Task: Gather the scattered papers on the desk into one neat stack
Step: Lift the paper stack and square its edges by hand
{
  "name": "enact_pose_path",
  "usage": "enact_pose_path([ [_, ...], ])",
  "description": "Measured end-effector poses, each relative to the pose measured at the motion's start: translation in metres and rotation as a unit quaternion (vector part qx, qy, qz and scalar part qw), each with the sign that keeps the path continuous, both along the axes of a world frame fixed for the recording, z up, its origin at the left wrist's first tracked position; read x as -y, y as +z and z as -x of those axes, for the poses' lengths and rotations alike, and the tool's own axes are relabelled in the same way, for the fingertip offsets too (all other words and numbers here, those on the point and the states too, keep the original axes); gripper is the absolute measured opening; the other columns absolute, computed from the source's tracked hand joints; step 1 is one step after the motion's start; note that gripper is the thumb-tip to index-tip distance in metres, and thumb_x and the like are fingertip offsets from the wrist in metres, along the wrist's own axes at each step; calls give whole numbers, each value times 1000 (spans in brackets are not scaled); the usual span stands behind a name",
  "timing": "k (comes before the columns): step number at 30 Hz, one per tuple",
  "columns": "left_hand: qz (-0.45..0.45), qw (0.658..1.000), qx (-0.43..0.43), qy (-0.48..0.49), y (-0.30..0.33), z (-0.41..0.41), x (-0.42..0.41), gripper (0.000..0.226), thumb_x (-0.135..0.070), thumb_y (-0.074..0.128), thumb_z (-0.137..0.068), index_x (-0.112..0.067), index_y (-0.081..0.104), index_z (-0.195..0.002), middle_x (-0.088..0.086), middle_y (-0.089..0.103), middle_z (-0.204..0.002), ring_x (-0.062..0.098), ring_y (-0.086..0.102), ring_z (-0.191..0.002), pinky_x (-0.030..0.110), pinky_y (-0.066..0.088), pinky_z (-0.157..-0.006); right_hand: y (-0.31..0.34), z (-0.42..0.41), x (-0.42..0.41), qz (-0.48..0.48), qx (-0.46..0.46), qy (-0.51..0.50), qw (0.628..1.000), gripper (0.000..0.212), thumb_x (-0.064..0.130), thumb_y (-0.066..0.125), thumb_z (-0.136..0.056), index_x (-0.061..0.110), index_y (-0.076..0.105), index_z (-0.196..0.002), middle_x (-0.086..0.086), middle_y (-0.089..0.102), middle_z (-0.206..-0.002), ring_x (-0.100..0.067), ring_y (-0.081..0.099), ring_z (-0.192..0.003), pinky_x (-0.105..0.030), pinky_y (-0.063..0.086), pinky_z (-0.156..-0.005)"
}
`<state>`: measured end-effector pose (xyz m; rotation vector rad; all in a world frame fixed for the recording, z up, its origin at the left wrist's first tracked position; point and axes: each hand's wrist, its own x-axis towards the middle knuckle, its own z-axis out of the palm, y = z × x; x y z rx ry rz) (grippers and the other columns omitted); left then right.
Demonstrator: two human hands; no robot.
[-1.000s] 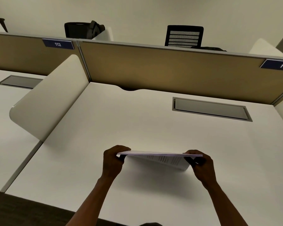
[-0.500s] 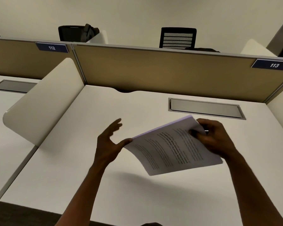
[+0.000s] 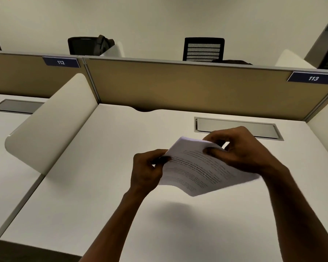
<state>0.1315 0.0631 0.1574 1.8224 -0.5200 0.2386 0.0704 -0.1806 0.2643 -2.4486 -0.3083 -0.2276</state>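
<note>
A stack of printed white papers [image 3: 199, 171] hangs in the air above the middle of the white desk [image 3: 87, 201], tilted and slightly bent, its printed face toward me. My left hand [image 3: 148, 169] pinches the stack's left edge. Over the stack's upper right corner sits my right hand [image 3: 242, 150], fingers curled and gripping it. The stack's shadow falls on the desk below. No loose sheets show on the desk surface.
A tan partition panel [image 3: 178, 86] closes the back of the desk, with a grey cable tray lid [image 3: 254, 129] just behind my hands. A white curved side divider [image 3: 51, 121] stands at left. Black chairs [image 3: 204, 49] are beyond the partition.
The stack was held flat by both hands, then swung up in my right hand while the left let go. Now my left hand grips the stack's left edge again.
</note>
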Motion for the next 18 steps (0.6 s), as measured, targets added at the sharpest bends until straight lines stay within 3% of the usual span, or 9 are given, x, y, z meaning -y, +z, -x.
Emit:
enact_pose_path([
  [3,46,997,-45,35,-7,0,-9,28,11,68,-81,-12,80,-91,-10,79,-86,3,73,-79,17,55,-69,-5,18,31,-41,-5,-59,997,53,58,77,-67,37,67,-115,11,75,-97,-7,70,-93,-28,58,-79],
  [6,112,984,-124,58,-15,-1,-18,22,8,70,-83,-10,80,-90,-4,79,-84,9,73,-76,20,55,-67,-33,34,48,-260,-85,-68,959,95,68,80,-53,39,49,-137,3,68,-126,-14,63,-118,-33,52,-97],
  [8,156,970,-176,58,-20,-1,-20,20,6,71,-83,-12,79,-90,-1,79,-88,13,74,-80,23,58,-69,-64,31,38,-339,-157,-36,927,106,64,85,-50,39,41,-143,5,61,-136,-14,56,-128,-36,46,-105],
  [10,179,959,-215,47,-24,0,-19,22,5,71,-84,-15,78,-91,1,79,-92,20,75,-85,30,61,-74,-88,26,19,-320,-184,-27,929,81,40,86,-67,30,48,-137,6,65,-131,-14,60,-123,-44,47,-105],
  [12,180,954,-240,30,-28,1,-18,22,3,71,-84,-16,78,-91,3,79,-94,22,76,-87,35,61,-76,-98,22,3,-348,-179,-65,918,45,17,77,-81,18,61,-123,-1,72,-118,-22,69,-108,-53,54,-94],
  [14,174,952,-250,20,-31,2,-17,22,3,71,-84,-17,77,-92,2,79,-94,19,76,-86,33,60,-75,-106,18,-3,-385,-164,-118,901,27,11,72,-85,14,69,-112,-5,76,-107,-26,73,-97,-56,57,-87],
  [18,165,956,-241,21,-36,0,-21,24,3,72,-83,-18,78,-91,1,79,-93,17,74,-87,29,60,-79,-122,15,-10,-362,-111,-174,909,20,15,74,-84,22,73,-102,2,77,-101,-18,74,-92,-47,59,-85],
])
